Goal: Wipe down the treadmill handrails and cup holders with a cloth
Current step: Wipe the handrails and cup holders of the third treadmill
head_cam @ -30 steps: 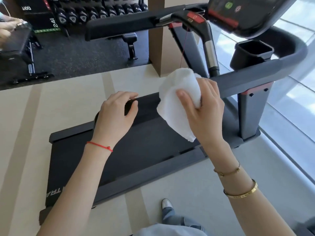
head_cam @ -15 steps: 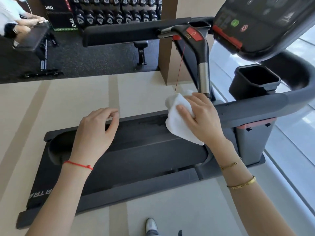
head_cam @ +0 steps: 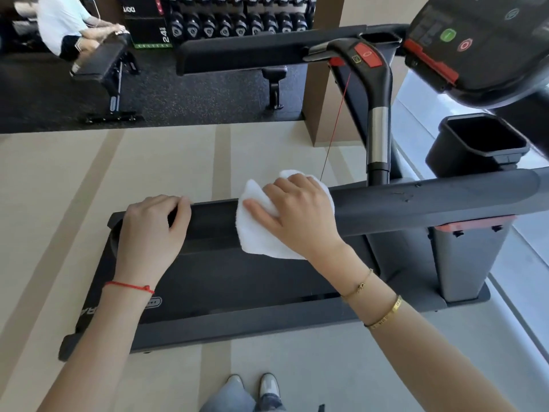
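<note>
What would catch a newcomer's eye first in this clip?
The white cloth at centre, pressed onto the near handrail by the right hand. The left hand grips that rail's end. Upper right, the red button and the empty cup holder.

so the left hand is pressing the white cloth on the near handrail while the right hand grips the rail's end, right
Not quite: the hands are swapped. In the head view, the right hand presses the white cloth on the near handrail, while the left hand grips the rail's end.

Treadmill [head_cam: 237, 292] and weight bench [head_cam: 101, 63] on gym floor [head_cam: 74, 179]
</note>
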### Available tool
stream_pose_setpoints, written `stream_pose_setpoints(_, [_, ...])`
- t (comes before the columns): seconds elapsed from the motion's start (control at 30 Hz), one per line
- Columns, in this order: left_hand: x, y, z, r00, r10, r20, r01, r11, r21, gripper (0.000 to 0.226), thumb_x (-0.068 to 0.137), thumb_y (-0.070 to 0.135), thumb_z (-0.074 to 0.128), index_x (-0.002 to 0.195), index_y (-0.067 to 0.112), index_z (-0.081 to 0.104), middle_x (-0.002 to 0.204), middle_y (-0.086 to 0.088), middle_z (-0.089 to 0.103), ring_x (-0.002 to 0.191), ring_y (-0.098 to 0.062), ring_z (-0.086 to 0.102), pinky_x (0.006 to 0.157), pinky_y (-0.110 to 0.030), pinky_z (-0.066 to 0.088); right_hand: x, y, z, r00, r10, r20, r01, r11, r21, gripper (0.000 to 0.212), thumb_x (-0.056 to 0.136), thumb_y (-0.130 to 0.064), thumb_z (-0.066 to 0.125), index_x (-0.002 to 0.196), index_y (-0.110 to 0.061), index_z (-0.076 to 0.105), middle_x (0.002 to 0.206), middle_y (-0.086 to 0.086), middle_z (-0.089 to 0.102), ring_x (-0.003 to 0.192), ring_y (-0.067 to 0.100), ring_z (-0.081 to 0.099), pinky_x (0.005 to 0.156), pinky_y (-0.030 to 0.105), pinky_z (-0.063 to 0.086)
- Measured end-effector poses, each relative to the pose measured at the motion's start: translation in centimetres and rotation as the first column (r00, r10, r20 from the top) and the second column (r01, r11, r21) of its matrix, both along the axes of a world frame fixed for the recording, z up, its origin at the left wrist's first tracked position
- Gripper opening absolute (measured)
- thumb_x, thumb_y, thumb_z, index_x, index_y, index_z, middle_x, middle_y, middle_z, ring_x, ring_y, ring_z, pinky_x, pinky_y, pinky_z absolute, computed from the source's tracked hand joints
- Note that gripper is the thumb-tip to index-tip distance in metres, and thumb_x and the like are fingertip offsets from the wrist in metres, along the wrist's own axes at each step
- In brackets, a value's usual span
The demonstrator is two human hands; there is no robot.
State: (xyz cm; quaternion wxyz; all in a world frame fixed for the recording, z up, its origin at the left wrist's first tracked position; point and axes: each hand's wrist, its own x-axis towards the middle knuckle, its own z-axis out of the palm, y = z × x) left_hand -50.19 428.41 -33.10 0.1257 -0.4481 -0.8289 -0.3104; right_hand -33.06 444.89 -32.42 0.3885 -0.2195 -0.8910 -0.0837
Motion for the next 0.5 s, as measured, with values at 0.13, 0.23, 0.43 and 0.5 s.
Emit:
stream_pose_setpoints(0.13, [-0.5,-0.2,0.1,0.999,-0.003,0.051,0.003,1.000,-0.014,0.046,0.100,0.033,0.043,0.076,0.004,0.070,0.072,-0.013,0.068,0.067,-0.032,0.058,0.062,-0.042,0.047,2.0,2.0,-0.1,0.998,-0.027,-0.063,0.029,0.999,0.041,0.054,0.096,-0.047,0.049,0.054,-0.013,0.057,0.053,0.002,0.052,0.056,0.025,0.049,0.060,0.038,0.044])
stream_pose_setpoints(0.23, [-0.9,-0.5,0.3,1.000,-0.005,0.031,0.007,0.999,-0.044,0.052,0.099,0.041,0.037,0.078,0.007,0.070,0.075,-0.012,0.069,0.067,-0.029,0.060,0.060,-0.043,0.050,2.4,2.0,-0.1,0.987,-0.100,-0.122,0.103,0.994,0.020,0.052,0.095,-0.041,0.050,0.051,-0.014,0.052,0.050,0.002,0.049,0.056,0.025,0.048,0.059,0.038,0.043])
stream_pose_setpoints(0.43, [-1.6,-0.7,-0.1,1.000,-0.025,-0.017,0.025,1.000,-0.016,0.051,0.100,0.039,0.036,0.077,0.009,0.070,0.070,-0.009,0.068,0.066,-0.028,0.060,0.059,-0.035,0.046,-2.9,-2.4,0.1,0.991,-0.131,-0.040,0.130,0.991,-0.027,0.047,0.089,-0.033,0.047,0.046,-0.015,0.041,0.045,0.002,0.038,0.051,0.025,0.040,0.054,0.036,0.031])
stream_pose_setpoints(0.5, [-1.8,-0.8,-0.2,0.999,-0.015,-0.050,0.016,1.000,0.006,0.045,0.100,0.030,0.043,0.068,0.007,0.065,0.059,-0.008,0.061,0.059,-0.028,0.054,0.059,-0.029,0.034,-5.6,-4.7,-0.1,0.996,-0.089,-0.015,0.088,0.995,-0.039,0.047,0.090,-0.034,0.047,0.047,-0.015,0.040,0.046,0.003,0.037,0.050,0.024,0.038,0.053,0.037,0.032])
